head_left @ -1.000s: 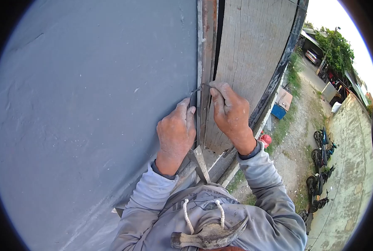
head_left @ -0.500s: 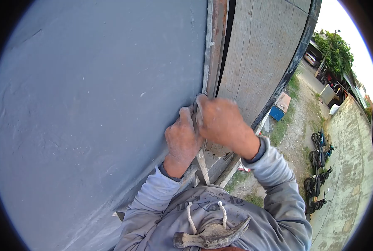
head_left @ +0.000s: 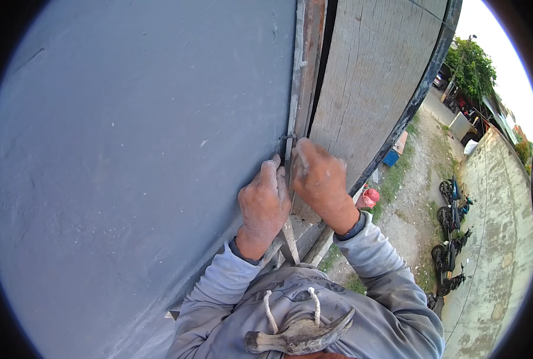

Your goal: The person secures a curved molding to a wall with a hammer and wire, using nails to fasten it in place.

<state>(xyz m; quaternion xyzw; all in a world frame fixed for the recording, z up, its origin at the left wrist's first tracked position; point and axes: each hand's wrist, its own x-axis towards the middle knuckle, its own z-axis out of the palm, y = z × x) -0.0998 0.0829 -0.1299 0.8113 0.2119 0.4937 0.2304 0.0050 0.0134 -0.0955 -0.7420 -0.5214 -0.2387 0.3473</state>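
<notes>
My left hand (head_left: 263, 203) is closed beside the edge of the grey wall (head_left: 141, 149), thumb and forefinger pinched together near a narrow strip (head_left: 302, 72) running up that edge. Just to its right, my right hand (head_left: 321, 182) has its fingers curled in against the same strip. Whatever the fingertips of either hand grip is hidden. Just above them, a small dark piece that looks like wire (head_left: 287, 137) crosses the strip. A weathered wooden board (head_left: 377, 78) stands to the right, separated by a dark gap.
A claw hammer head (head_left: 302, 336) rests at my chest, below the hoodie cords. Narrow pieces of wood (head_left: 289, 242) lie under my hands. Far below on the right are a gravel path (head_left: 413, 197), a red bundle (head_left: 369, 197), several parked motorbikes (head_left: 449, 251) and a concrete wall (head_left: 494, 239).
My right hand has come down and slightly right, away from the left hand's fingertips, uncovering the wire-like piece. My left hand stays nearly in place. The view has shifted slightly.
</notes>
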